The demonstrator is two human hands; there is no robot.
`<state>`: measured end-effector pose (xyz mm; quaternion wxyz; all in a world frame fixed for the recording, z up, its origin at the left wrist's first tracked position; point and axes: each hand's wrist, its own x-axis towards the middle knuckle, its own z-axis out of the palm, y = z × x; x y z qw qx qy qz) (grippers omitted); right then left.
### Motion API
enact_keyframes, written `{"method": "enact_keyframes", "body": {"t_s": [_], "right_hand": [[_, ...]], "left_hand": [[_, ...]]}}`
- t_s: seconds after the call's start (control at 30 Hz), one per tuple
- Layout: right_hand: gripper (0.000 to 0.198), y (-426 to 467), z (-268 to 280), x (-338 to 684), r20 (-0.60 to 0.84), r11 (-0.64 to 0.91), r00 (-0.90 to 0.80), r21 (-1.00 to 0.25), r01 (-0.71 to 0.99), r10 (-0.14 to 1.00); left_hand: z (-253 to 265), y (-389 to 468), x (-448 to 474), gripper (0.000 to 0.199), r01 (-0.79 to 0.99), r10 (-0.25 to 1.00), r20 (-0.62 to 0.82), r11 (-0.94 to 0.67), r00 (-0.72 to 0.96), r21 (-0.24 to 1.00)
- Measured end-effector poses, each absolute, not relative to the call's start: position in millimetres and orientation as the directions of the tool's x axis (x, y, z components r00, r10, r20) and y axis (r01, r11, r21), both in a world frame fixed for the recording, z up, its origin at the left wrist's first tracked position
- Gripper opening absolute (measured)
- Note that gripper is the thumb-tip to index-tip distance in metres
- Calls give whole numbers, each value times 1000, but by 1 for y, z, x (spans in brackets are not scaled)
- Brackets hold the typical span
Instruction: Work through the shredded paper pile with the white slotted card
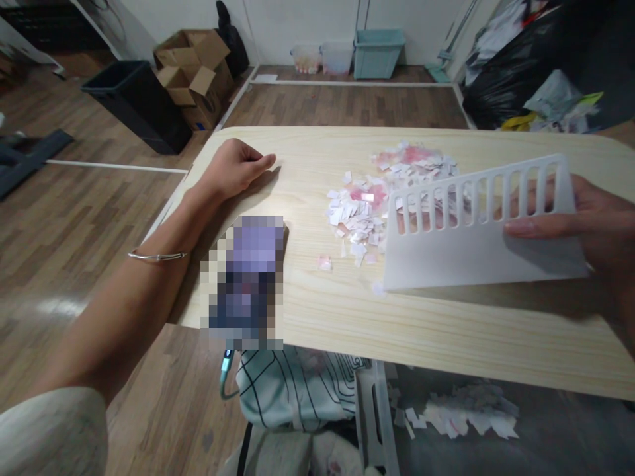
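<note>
My right hand [590, 221] grips a white slotted plastic panel [476, 258] by its right end, the thumb on the near face and the fingers behind the slots. The panel is tilted up above the table, in front of a loose heap of small white and pink paper scraps [360, 215] and partly hiding it. On the table's left side rests my left hand [241, 165], fingers curled in and thumb stretched along them; nothing shows in it. A phone-like device [251, 277], blurred out by large pixels, lies just below it, with a teal cable [227, 367] near its lower end.
The pale wooden table [322, 317] has rounded far corners. Beneath its near edge sit a patterned teal cloth [297, 383] and a grey tray [411, 456] with more scraps. Beyond stand a black bin [139, 106], cardboard boxes [196, 79], a teal crate [378, 56] and black bags [516, 79].
</note>
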<state>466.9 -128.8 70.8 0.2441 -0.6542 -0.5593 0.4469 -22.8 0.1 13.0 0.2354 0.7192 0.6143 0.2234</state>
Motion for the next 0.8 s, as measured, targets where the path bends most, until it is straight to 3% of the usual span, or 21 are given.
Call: {"method": "enact_keyframes", "body": {"t_s": [0.27,0.7,0.8], "right_hand": [[90,-131,79,461,-337,-302,20,-813,498,941],[56,-127,76,468,-469,-398,-23,-773,495,883],[58,-128,80,465,-472,-394,-36,-772,498,881]], "left_hand": [[16,0,-21,52,800,990,19,-123,138,588],[11,5,-25,50,767,988,34,-139,152,626],[9,7,-27,45,780,990,28,-128,140,612]]}}
